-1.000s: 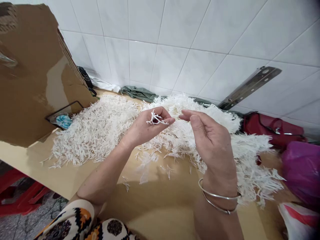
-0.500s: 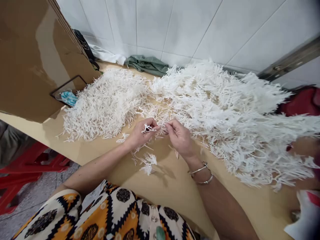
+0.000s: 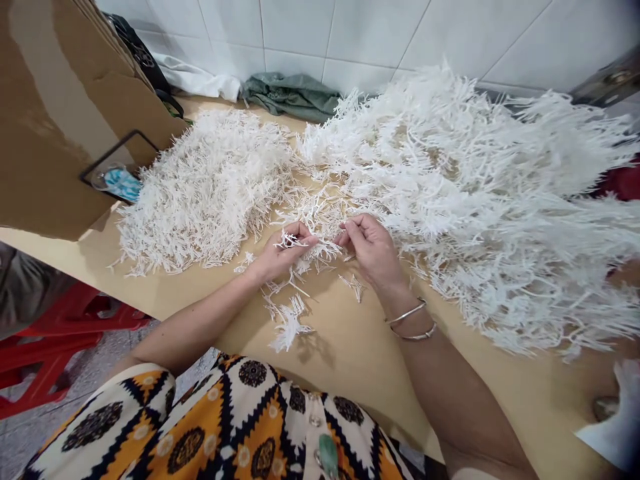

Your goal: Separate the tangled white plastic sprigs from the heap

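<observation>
My left hand (image 3: 276,260) is closed in a pinch on a white, many-branched plastic-looking sprig (image 3: 326,248), some of which pokes out beside the thumb. Just to the right, my right hand (image 3: 376,257) has thumb and fingertips pressed together near the sprig's tips. Whatever it pinches is too small to make out. Behind both hands lie loose white strands (image 3: 320,207). A small white clump (image 3: 290,325) rests on the table (image 3: 350,373) between my forearms. To the left is a heap of short sprigs (image 3: 200,193); a larger heap of longer, feathery sprigs (image 3: 480,193) spreads on the right.
A tall cardboard box (image 3: 45,133) stands at the left edge, with a blue-and-white item (image 3: 123,183) by its base. Dark green cloth (image 3: 293,95) and white cloth (image 3: 200,79) lie along the tiled wall (image 3: 295,27). Red stools (image 3: 65,333) are below left.
My hands have drawn slightly apart, the right one moving right, and more of the sprig shows between them. The camera view has also shifted a little.
</observation>
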Demonstrator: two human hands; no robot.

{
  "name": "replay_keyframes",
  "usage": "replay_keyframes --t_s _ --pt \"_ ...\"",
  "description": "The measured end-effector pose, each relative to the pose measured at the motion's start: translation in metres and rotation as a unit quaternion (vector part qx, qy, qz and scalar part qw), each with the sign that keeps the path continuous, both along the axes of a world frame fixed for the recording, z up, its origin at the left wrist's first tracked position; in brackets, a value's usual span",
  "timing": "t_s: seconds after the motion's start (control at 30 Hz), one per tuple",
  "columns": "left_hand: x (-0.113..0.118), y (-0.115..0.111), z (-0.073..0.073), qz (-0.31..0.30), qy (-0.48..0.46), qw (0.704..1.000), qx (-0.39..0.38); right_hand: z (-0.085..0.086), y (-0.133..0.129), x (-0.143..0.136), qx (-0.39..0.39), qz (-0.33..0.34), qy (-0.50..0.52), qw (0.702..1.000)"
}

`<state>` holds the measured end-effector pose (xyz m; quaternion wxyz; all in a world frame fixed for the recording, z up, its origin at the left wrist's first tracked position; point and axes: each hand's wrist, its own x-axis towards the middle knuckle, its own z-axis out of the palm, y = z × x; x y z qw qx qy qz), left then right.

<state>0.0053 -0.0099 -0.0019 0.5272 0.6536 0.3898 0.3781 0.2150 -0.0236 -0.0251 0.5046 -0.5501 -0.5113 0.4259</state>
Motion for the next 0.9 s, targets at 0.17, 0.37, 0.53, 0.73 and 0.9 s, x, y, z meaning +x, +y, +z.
replay_keyframes --t_s 0.17,0.37,0.53,0.73,0.9 --pt "0.002 -0.002 -0.003 0.028 -0.01 0.999 -0.016 0.003 -0.01 0.003 0.026 0.024 0.04 0.999" --pt "0.006 -0.003 -0.001 0.043 -0.005 0.999 -0.025 0.008 -0.013 0.005 0.054 0.101 -0.062 0.991" --pt "0.006 -0.002 0.0 0.024 0.021 0.999 -0.015 0.003 -0.011 0.003 0.062 0.096 -0.11 0.987" --pt "0.001 -0.001 -0.002 -0.007 -0.005 0.999 -0.045 0.005 -0.008 0.001 0.024 -0.021 -0.032 0.999" --pt "0.005 -0.003 -0.003 0.015 -0.013 0.999 -0.041 0.004 -0.011 0.003 0.048 0.013 -0.042 0.998"
